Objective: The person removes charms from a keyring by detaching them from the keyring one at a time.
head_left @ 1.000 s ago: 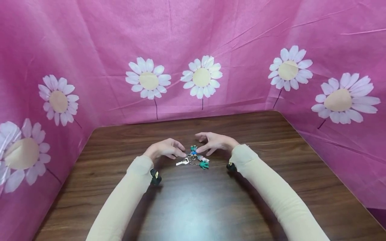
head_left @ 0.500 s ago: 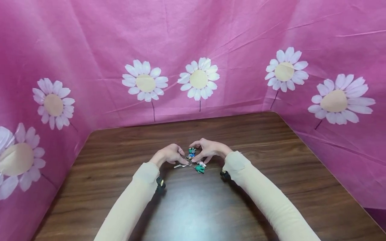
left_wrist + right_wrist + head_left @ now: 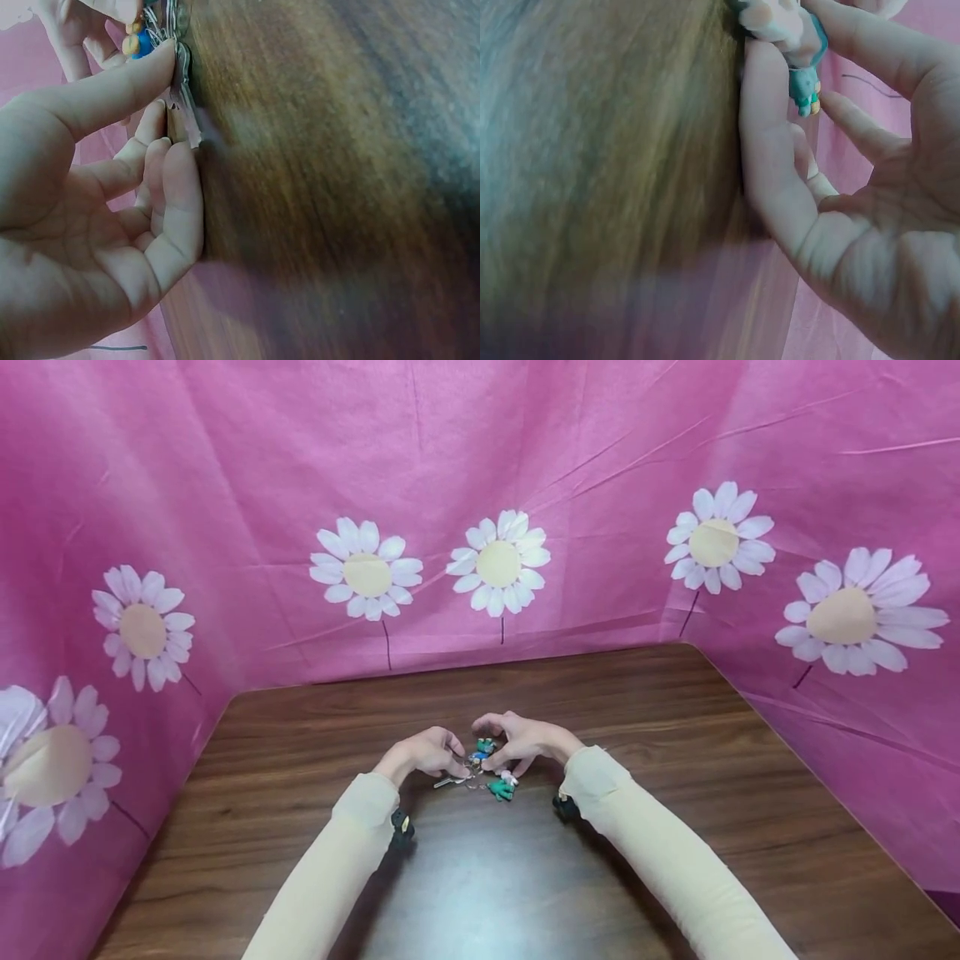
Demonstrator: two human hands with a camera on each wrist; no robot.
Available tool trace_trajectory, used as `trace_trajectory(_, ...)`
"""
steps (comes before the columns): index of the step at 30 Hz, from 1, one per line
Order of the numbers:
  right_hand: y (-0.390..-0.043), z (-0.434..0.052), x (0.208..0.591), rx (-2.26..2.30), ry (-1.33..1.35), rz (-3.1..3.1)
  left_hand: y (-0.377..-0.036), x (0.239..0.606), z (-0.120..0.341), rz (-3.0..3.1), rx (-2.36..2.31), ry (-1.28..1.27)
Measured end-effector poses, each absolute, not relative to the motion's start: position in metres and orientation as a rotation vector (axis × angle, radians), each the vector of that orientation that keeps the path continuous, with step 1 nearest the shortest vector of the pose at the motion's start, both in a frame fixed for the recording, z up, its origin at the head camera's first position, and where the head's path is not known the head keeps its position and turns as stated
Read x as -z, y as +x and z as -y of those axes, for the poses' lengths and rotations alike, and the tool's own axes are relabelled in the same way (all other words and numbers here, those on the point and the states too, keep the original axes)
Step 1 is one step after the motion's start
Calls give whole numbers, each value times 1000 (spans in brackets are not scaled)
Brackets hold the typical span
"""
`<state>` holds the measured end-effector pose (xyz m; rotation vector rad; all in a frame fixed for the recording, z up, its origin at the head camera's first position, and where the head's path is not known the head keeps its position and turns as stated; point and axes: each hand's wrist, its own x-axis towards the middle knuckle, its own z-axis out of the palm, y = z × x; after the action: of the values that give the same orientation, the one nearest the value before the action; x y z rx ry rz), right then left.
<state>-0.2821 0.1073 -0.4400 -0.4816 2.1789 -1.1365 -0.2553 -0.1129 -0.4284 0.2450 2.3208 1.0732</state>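
Three pink cloth walls [image 3: 480,468] printed with white daisies stand round the far, left and right edges of the dark wooden table [image 3: 675,760], meeting it at the back and along both sides. Bare wood runs well out to the left, right and front of the hands, so the widest open room lies on the near half of the top.

Both cream sleeves [image 3: 675,860] come in from the near edge and meet at the middle of the table, each with a small black wrist camera [image 3: 402,828] beneath it.

Between the two hands lies the keyring bunch [image 3: 483,768], low on the wood and held from both sides. The left hand [image 3: 423,753] has its fingers curled, and its thumb and forefinger pinch the silver key [image 3: 184,112] that points toward the left. The right hand [image 3: 525,742] curls its fingers over the bunch's right side, nipping the small figures there.

From the head view, the green charm [image 3: 500,788] hangs free at the near side of the bunch, touching the table, outside either grip. The left wrist view alone shows the key's blade lying against the fingertips, with a blue and orange charm [image 3: 136,41] just above the thumb. The right wrist view alone shows a pale pink and teal figure [image 3: 795,45] pressed between forefinger and thumb.
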Motion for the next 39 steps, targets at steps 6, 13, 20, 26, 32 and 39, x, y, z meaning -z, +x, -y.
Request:
trace_trajectory(6, -278, -103, 441, 1052, -472, -2258, -255, 431, 112, -2308, -1059, 258)
trace_trajectory(13, -279, -102, 441, 1061, -466, -2249, -256, 430, 114, -2318, -1052, 239)
trace_trajectory(20, -280, -102, 441, 1114, -410, -2187, -256, 428, 113, -2313, -1048, 229)
trace_trajectory(26, -282, -104, 442, 1152, -418, -2110, -255, 425, 111, -2317, -1038, 279)
trace_trajectory(32, -280, -105, 439, 1111, -427, -2201, -254, 426, 113, -2344, -1000, 341)
trace_trajectory(39, -278, -104, 437, 1114, -443, -2181, -249, 430, 115, -2395, -1005, 359)
